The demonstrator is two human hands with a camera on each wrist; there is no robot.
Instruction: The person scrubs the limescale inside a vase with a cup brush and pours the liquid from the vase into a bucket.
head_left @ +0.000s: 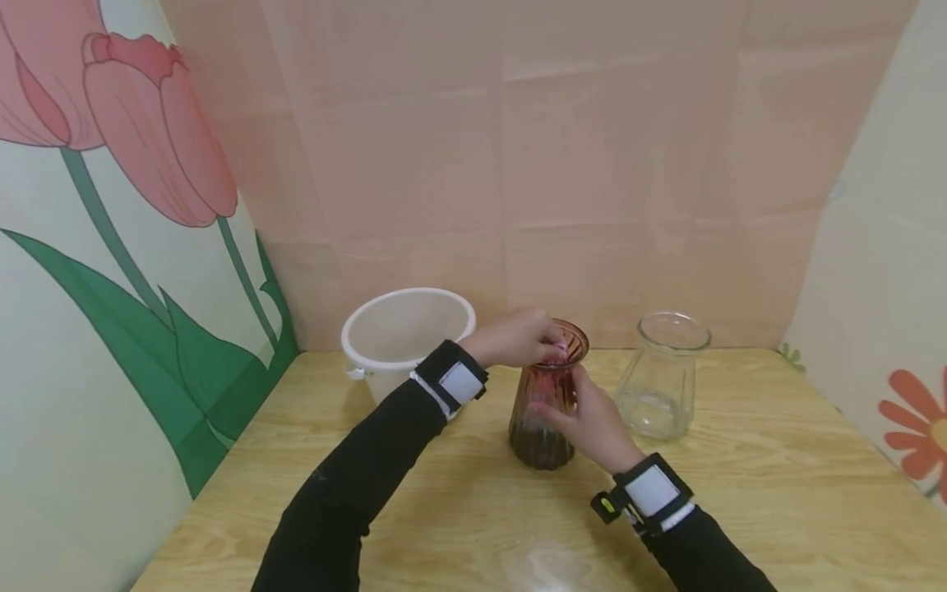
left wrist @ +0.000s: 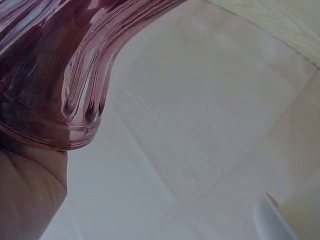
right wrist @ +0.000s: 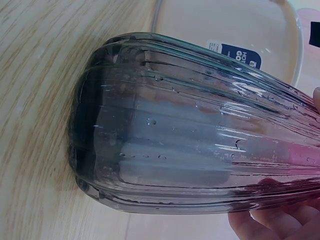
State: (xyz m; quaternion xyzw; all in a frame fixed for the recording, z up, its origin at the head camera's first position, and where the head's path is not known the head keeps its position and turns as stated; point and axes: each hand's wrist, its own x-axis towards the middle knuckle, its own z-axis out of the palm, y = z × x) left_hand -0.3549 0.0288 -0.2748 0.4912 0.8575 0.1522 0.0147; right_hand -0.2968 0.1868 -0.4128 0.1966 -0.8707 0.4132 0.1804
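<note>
Black-sleeved hands (head_left: pixel 599 421) grip a vase (head_left: pixel 542 411) and something pink (head_left: pixel 562 351) inside.

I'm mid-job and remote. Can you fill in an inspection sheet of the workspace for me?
Surface: wood-grain table.
Job's things: tinted ribbed vase, reddish at the mouth, darker at the base; spots like droplets on its glass.
Clutter: white bucket left of the vase; clear glass vase to its right.
Hands: left hand has curled fingers at the tinted vase's mouth, grip unclear; right hand holds that vase.
Cables: nothing seen.
Surroundings: pinkish sheet behind; tulip picture left, orange flower picture right.
</note>
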